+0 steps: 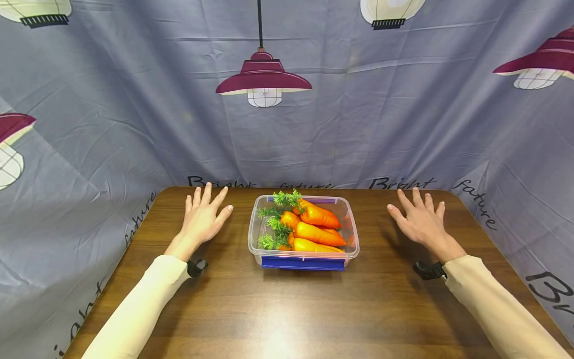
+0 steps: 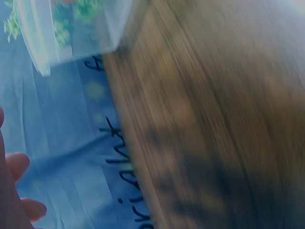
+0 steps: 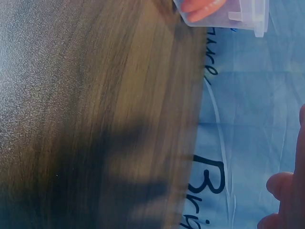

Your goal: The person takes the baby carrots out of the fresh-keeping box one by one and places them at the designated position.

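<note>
A clear plastic container (image 1: 305, 256) with blue side clips stands lidless on the table, holding several orange carrots (image 1: 314, 216) with green leafy tops. To its left, the left hand (image 1: 202, 218) is held over the table with fingers spread, touching nothing. On the other side the right hand (image 1: 421, 221) hovers in the same way, fingers spread and holding nothing. In the left wrist view part of the container (image 2: 86, 36) and a few fingertips show; the right wrist view has the container's corner (image 3: 248, 14) and fingertips at the right edge.
The brown wooden table (image 1: 278, 309) reaches back to a grey-blue curtain (image 1: 314, 139) printed with lamps and lettering, which also hangs along both sides. Each wrist wears a black band.
</note>
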Action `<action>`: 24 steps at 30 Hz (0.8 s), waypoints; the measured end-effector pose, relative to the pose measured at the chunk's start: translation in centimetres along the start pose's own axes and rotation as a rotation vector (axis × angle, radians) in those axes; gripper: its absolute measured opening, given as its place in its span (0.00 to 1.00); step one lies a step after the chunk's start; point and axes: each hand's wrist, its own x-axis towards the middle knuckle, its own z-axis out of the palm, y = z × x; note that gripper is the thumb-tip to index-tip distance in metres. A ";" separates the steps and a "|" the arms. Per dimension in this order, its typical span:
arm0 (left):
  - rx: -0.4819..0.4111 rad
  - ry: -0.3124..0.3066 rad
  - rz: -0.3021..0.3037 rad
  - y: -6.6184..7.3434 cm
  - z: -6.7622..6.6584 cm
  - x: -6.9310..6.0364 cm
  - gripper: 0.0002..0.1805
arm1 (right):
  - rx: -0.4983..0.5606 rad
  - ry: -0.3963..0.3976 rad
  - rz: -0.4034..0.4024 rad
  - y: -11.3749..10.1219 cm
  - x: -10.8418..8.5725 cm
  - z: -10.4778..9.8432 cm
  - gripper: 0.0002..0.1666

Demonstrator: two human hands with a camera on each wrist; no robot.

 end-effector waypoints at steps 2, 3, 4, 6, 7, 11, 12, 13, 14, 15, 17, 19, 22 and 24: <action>-0.016 0.015 0.024 0.6 0.3 -0.1 0.35 | -0.002 -0.003 0.004 0.0 0.0 0.1 0.49; -0.027 0.020 0.035 0.9 0.4 -0.1 0.35 | -0.002 -0.006 0.007 0.0 0.0 0.2 0.49; -0.042 0.026 0.046 1.2 0.5 -0.2 0.35 | -0.003 -0.009 0.009 0.0 0.1 0.2 0.49; -0.069 0.034 0.064 1.7 0.8 -0.4 0.34 | -0.004 -0.017 0.011 0.1 0.1 0.3 0.49; -0.083 0.038 0.074 2.0 0.9 -0.5 0.34 | -0.002 -0.022 0.011 0.1 0.1 0.3 0.49; -0.174 0.041 0.098 2.9 1.4 -0.8 0.33 | -0.006 -0.032 0.010 -0.1 0.1 0.3 0.49; -0.200 0.041 0.104 3.1 1.6 -0.9 0.32 | -0.008 -0.035 0.009 -0.1 0.1 0.3 0.49; -0.233 0.041 0.108 3.3 1.8 -0.9 0.32 | -0.010 -0.037 0.008 -0.2 0.1 0.4 0.49; -0.264 0.042 0.113 3.5 2.0 -1.0 0.32 | -0.011 -0.038 0.008 -0.2 0.1 0.4 0.49; -0.300 0.040 0.113 3.7 2.2 -1.0 0.32 | -0.011 -0.040 0.007 -0.3 0.0 0.4 0.49; -0.373 0.039 0.116 4.0 2.6 -1.1 0.31 | -0.009 -0.042 0.005 -0.3 0.0 0.4 0.50; -0.451 0.035 0.110 4.3 3.0 -1.2 0.31 | -0.006 -0.041 0.003 -0.4 0.0 0.4 0.50; -0.557 0.027 0.099 4.7 3.4 -1.4 0.31 | -0.004 -0.039 0.000 -0.5 0.0 0.4 0.49; -0.620 0.016 0.088 5.0 3.8 -1.5 0.31 | -0.003 -0.038 -0.001 -0.5 0.0 0.4 0.49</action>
